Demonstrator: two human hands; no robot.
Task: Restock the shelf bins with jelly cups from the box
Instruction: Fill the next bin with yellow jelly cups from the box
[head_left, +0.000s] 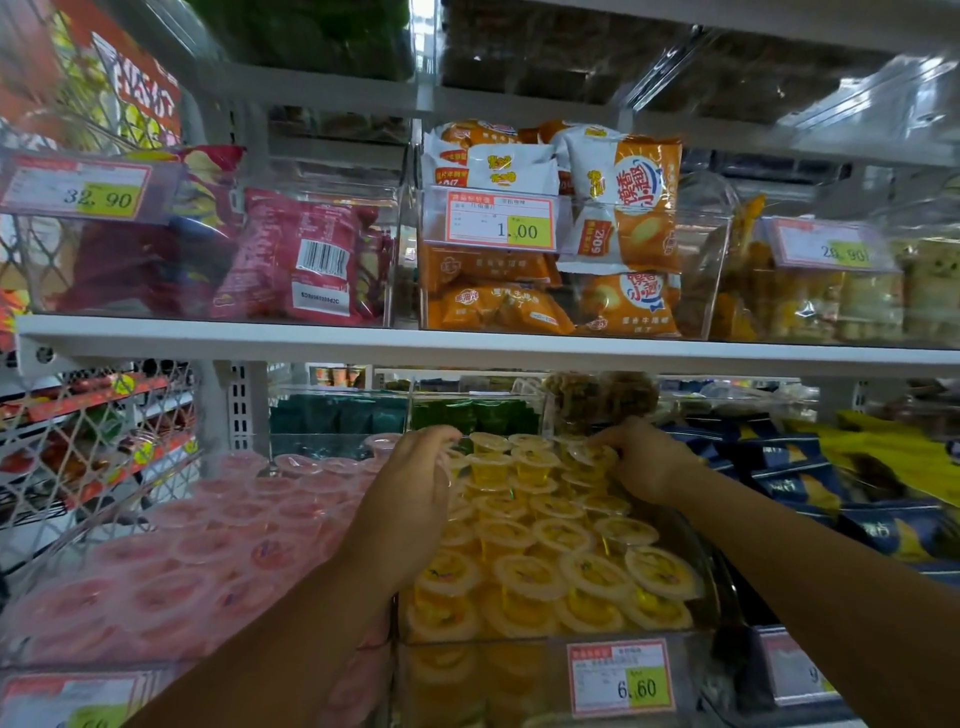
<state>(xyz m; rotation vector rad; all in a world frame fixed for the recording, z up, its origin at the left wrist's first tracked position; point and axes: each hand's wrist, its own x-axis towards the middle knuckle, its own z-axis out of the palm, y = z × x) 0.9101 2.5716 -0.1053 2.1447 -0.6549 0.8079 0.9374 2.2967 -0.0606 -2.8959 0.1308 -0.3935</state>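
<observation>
The yellow jelly cups (550, 525) lie in packed rows, stacked in layers, in the clear middle bin (488, 644) on the lower shelf, filling it from the near wall to the far end. Both hands work at that far end. The right hand (644, 462) pinches the rim of a cup at the far right with curled fingers (602, 441). The left hand (415, 478) curls its fingers down onto cups at the far left corner; whether it clasps one I cannot tell.

The step in hand looks like seating and straightening the last rows at the back. This bin seems nearly full, so the next move likely calls for letting go, drawing both arms back toward the near side and fetching more cups. The box is not in view.

Room is tight. The white shelf board (467, 345) runs low overhead, so hands must come out flat, not lifted. The pile stands close to the bin's rim, and a dragging wrist could topple cups over the near wall, above the price label (621, 678). Pink jelly cups (208, 551) fill the bin just to the left, and blue packets (810, 483) crowd the right.
</observation>
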